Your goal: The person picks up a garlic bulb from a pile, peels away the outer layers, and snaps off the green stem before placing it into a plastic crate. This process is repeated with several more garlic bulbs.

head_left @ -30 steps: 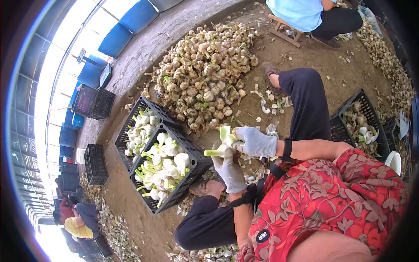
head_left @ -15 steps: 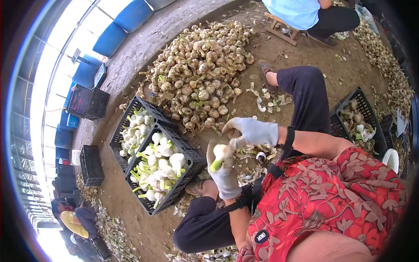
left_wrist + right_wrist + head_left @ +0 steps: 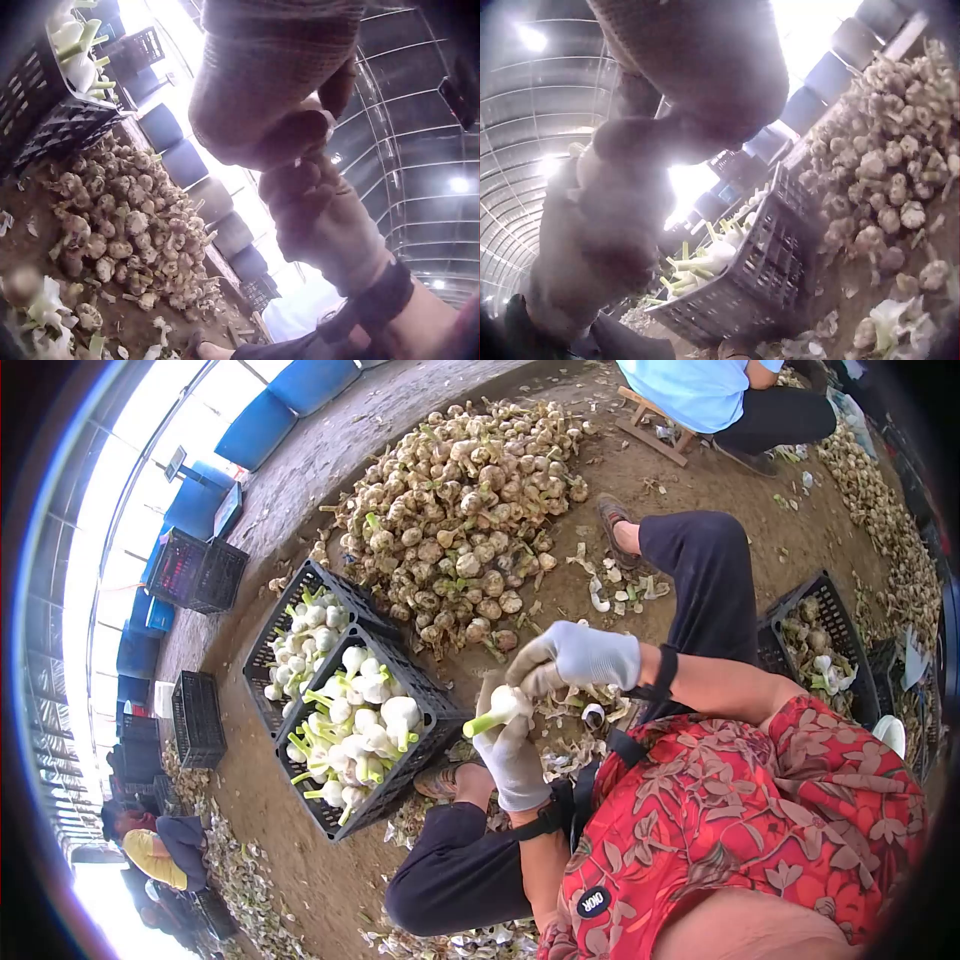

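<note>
The left hand (image 3: 513,768), in a pale work glove, holds a white garlic bulb (image 3: 509,702) whose cut green stem points left. Close above it, the gloved right hand (image 3: 585,658) has its curled fingers on the bulb's upper side, pinching at its skin. Both wrist views show the two gloves meeting, dark against the light, with most of the bulb hidden behind the fingers. Left of the hands stands a black crate (image 3: 408,775) filled with peeled white garlic (image 3: 352,735).
Behind the crate is another black crate (image 3: 262,650) with white bulbs. A large heap of unpeeled garlic (image 3: 460,530) lies ahead. On the right, a crate (image 3: 850,630) holds bulbs and scraps. Loose skins (image 3: 575,735) litter the ground between the legs. A person in light blue (image 3: 690,390) sits beyond.
The right hand pulled a strip of skin away from the bulb and has come back onto it. The left hand turned the bulb, its stem swinging down and then left again.
</note>
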The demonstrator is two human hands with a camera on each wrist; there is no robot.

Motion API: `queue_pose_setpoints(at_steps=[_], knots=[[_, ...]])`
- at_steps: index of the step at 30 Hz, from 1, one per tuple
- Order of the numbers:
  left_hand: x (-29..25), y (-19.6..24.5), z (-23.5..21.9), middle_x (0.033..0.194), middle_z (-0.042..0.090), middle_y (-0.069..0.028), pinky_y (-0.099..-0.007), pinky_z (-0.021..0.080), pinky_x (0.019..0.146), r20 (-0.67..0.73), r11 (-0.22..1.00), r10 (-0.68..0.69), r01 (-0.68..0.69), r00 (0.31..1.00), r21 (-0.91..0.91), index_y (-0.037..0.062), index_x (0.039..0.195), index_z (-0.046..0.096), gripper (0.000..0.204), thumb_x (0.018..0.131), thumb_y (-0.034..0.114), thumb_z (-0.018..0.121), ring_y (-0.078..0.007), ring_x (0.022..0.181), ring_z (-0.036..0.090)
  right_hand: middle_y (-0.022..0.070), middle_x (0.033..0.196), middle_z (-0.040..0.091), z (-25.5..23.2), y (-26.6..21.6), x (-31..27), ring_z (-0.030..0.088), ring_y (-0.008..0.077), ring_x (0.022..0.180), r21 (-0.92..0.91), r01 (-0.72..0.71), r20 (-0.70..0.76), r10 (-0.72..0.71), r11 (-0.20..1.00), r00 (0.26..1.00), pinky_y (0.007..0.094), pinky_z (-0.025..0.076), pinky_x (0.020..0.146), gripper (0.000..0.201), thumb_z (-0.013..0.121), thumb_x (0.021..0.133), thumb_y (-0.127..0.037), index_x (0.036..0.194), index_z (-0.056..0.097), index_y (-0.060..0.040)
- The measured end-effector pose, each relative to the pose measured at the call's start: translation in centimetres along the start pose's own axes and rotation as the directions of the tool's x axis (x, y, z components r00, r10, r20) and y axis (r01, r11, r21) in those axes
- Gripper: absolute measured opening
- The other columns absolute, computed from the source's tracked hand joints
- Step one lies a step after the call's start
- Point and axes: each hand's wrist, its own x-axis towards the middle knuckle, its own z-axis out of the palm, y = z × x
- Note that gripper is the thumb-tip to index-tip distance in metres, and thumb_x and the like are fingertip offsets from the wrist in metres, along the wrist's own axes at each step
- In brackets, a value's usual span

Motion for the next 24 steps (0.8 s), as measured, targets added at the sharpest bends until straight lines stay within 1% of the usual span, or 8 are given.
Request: queue_pose_setpoints(at_steps=[2,6,9,13,16,19,21,24], knots=[[0.2,-0.5,0.6,0.092,0.059,-0.0027,-0.0201,0.042,0.058,-0.077,0.991,0.056,-0.046,0.995,0.122,-0.0031,0.139,0.040,0.074,0.077,0.023,0.071,-0.0086,0.070,0.054,0.0135,0.086,0.069,1.2,0.0,-0.9,0.069,0.0255,0.081,-0.366,0.208,-0.083,-0.254,0.907,0.964,0.0350,0.053,0.071,0.030,0.068,0.081,-0.019,0.104,0.067,0.0001],[0.2,-1.3,0.6,0.085,0.057,-0.0005,-0.0219,0.037,0.057,-0.076,0.968,0.123,-0.102,0.990,0.229,-0.0042,0.141,0.038,0.069,0.085,0.027,0.065,-0.0070,0.066,0.049,0.0133,0.086,0.065,3.5,0.7,-1.2,0.065,0.0341,0.077,-0.685,0.162,-0.267,-0.452,0.710,0.851,0.0404,0.052,0.066,0.015,0.064,0.077,-0.015,0.089,0.066,-0.0054],[-0.1,-1.1,0.5,0.084,0.056,-0.0015,-0.0224,0.036,0.058,-0.102,0.966,0.097,-0.069,0.990,0.248,-0.0049,0.139,0.041,0.064,0.089,0.030,0.060,-0.0082,0.067,0.048,0.0133,0.084,0.065,3.8,0.5,-1.4,0.065,0.0324,0.077,-0.759,0.160,-0.182,-0.442,0.631,0.878,0.0407,0.051,0.065,0.014,0.063,0.078,-0.017,0.087,0.066,-0.0069],[0.0,-1.6,0.1,0.106,0.060,-0.0079,-0.0235,0.047,0.071,-0.052,0.966,0.115,-0.100,0.992,0.239,-0.0036,0.138,0.045,0.061,0.093,0.037,0.054,-0.0129,0.087,0.056,0.0156,0.084,0.066,2.2,2.0,0.6,0.065,0.0347,0.081,-0.601,0.006,-0.337,-0.260,0.800,0.905,0.0402,0.051,0.070,0.016,0.062,0.076,-0.009,0.090,0.065,-0.0026],[-0.2,-0.2,1.1,0.138,0.050,-0.0119,-0.0296,0.051,0.088,-0.098,0.999,0.026,-0.029,0.995,-0.023,-0.0001,0.142,0.041,0.062,0.094,0.038,0.050,-0.0215,0.117,0.054,0.0182,0.085,0.066,2.2,1.2,-0.7,0.064,0.0354,0.080,-0.556,0.033,-0.227,-0.190,0.831,0.955,0.0403,0.051,0.071,0.017,0.061,0.078,-0.010,0.092,0.065,-0.0020],[0.1,0.6,0.1,0.141,0.047,-0.0156,-0.0523,0.034,0.108,0.021,0.760,-0.033,0.039,0.999,-0.649,0.0054,0.137,0.048,0.060,0.091,0.043,0.049,-0.0349,0.125,0.047,0.0192,0.085,0.066,2.6,1.7,-1.6,0.065,0.0348,0.080,-0.512,0.041,-0.126,-0.122,0.858,0.985,0.0397,0.050,0.071,0.019,0.060,0.079,-0.012,0.094,0.066,-0.0020],[0.6,0.3,-0.8,0.137,0.051,-0.0156,-0.0556,0.028,0.110,0.039,0.727,-0.002,0.028,0.999,-0.686,0.0090,0.133,0.052,0.058,0.088,0.046,0.054,-0.0352,0.128,0.045,0.0185,0.082,0.067,2.9,1.2,-2.9,0.065,0.0342,0.079,-0.510,0.073,-0.026,-0.101,0.857,0.995,0.0406,0.050,0.070,0.019,0.059,0.081,-0.016,0.093,0.067,-0.0025],[1.4,-0.8,-2.5,0.136,0.052,-0.0165,-0.0560,0.029,0.110,0.044,0.680,0.003,0.030,0.999,-0.732,0.0121,0.131,0.054,0.056,0.087,0.048,0.054,-0.0356,0.127,0.047,0.0135,0.087,0.069,2.1,-1.3,-4.7,0.067,0.0228,0.079,-0.263,0.117,0.450,0.015,0.958,0.893,0.0359,0.051,0.070,0.022,0.062,0.079,-0.009,0.099,0.067,-0.0019]])
